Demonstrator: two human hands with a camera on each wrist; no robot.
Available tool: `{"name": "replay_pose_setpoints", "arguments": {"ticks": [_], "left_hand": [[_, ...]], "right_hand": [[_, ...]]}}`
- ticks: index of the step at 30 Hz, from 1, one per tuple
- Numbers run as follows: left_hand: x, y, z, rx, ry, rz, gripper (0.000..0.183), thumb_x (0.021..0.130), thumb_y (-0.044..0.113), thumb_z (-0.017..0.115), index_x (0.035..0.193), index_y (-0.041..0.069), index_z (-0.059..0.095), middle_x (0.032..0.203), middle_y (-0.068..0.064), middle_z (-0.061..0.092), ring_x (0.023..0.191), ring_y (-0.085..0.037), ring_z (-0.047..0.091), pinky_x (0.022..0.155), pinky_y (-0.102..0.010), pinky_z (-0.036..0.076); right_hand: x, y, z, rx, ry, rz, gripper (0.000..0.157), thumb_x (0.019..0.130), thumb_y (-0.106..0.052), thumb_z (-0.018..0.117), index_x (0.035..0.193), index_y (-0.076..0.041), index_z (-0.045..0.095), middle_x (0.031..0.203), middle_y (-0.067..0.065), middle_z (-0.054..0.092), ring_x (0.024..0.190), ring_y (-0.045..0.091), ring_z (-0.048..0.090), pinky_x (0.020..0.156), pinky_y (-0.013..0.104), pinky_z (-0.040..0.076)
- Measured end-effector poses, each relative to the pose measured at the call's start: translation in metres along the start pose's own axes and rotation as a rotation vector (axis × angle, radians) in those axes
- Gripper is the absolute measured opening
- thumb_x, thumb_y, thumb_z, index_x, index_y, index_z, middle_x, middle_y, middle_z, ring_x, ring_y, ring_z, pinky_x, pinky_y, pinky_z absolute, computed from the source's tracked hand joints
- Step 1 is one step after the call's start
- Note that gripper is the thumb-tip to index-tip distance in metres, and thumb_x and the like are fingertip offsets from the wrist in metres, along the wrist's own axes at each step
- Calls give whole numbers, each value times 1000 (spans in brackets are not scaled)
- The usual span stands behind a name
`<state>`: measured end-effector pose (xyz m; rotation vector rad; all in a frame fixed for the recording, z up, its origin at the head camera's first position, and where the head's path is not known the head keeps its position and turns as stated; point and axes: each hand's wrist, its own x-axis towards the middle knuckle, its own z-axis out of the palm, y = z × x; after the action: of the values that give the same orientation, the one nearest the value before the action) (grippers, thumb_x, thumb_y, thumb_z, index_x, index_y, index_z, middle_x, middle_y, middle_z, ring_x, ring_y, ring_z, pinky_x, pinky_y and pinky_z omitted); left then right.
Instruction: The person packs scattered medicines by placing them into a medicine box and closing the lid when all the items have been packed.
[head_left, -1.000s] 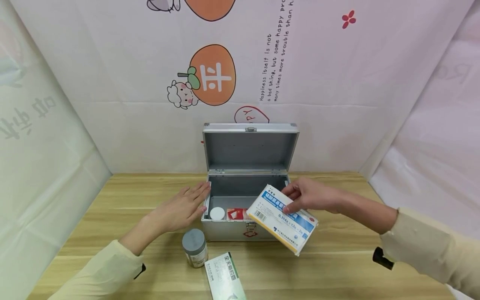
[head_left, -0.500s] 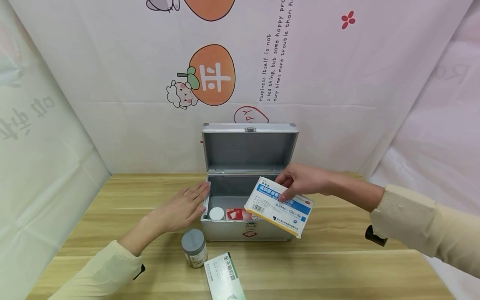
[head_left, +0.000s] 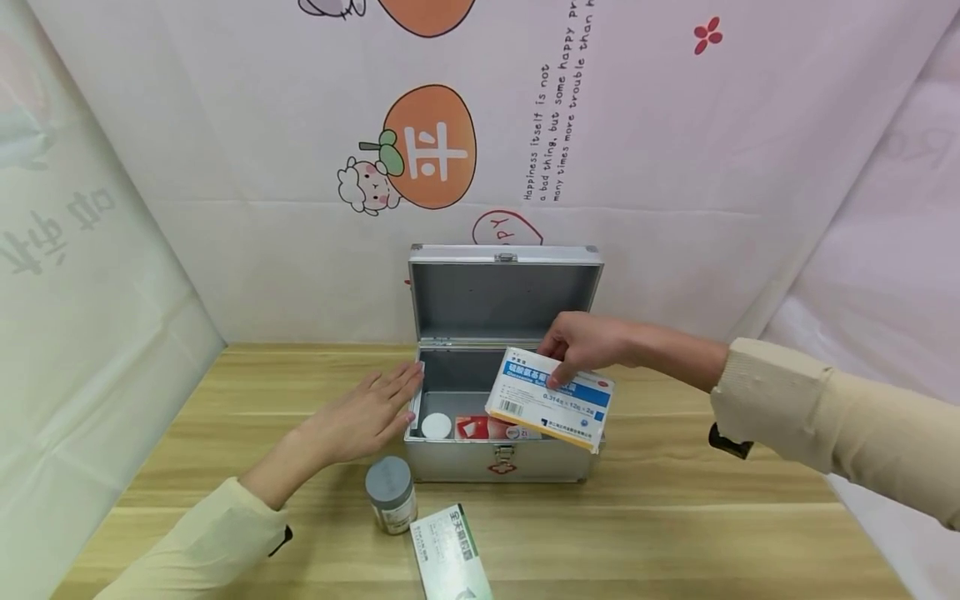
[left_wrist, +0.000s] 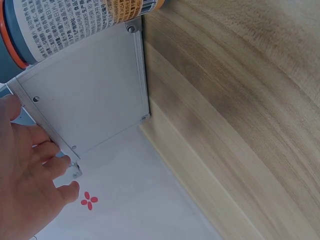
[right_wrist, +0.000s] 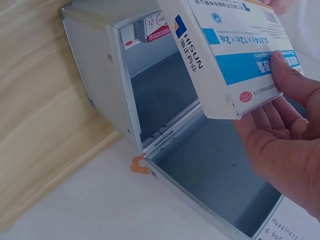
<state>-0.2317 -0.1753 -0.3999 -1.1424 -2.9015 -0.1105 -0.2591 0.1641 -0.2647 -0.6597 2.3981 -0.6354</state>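
Observation:
A white and blue medicine box (head_left: 551,398) tilts over the metal first-aid case (head_left: 457,460), whose lid (head_left: 510,300) stands raised. My right hand (head_left: 588,343) pinches this box by its upper edge, thumb on the printed face, as the right wrist view also shows. Inside the case, along the front wall, are a white round cap (head_left: 437,427) and a red and white box (head_left: 483,427), partly covered by the held box. With straight fingers, my left hand (head_left: 371,417) rests on the case's left rim. The left wrist view shows that hand (left_wrist: 30,170) at the rim.
In front of the case stands a jar with a grey lid (head_left: 390,483). A green and white medicine box (head_left: 452,554) lies beside it on the wooden table (head_left: 660,542). Printed cloth (head_left: 645,167) hangs behind and at both sides.
My right hand has carried the medicine box up and to the left, farther over the case opening, and the box has turned closer to level. My left hand stays on the rim.

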Motion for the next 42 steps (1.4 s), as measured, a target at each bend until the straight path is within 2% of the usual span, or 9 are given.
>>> {"name": "replay_pose_setpoints", "arguments": {"ticks": [10,20,28,34,42], "left_hand": [[0,0,0,2,0,-5,64,107,39,38,157,2,24,166,-14,19,153,-34,23,120,-58,26],[2,-1,0,21,2,-3,64,107,40,36,157,1,25,166,-14,20,153,-33,22,120,-59,27],[2,-1,0,10,-7,-8,64,107,40,36,157,1,25,166,-14,19,153,-34,23,120,-59,26],[2,-3,1,4,-6,-6,63,108,39,36,157,2,24,166,-15,19,153,-35,23,120,-59,26],[3,-4,2,-1,-8,-12,63,108,39,36,157,2,23,167,-13,17,154,-32,20,121,-58,25]], "right_hand": [[22,-8,-4,-93,-18,-2,26,88,-12,76,113,-4,74,95,5,76,77,12,71,78,27,61],[40,-9,-5,-125,-26,16,24,88,-12,75,112,-6,75,94,5,76,77,13,72,76,28,62],[59,1,6,-123,-46,1,22,88,-11,75,110,-8,76,97,4,75,80,13,70,78,27,61],[71,6,15,-165,-53,-13,17,88,-9,75,105,-9,76,93,2,75,78,12,67,76,24,59],[86,11,28,-140,-118,-11,14,87,-5,74,100,-8,77,92,2,75,76,10,66,73,23,58]]}}
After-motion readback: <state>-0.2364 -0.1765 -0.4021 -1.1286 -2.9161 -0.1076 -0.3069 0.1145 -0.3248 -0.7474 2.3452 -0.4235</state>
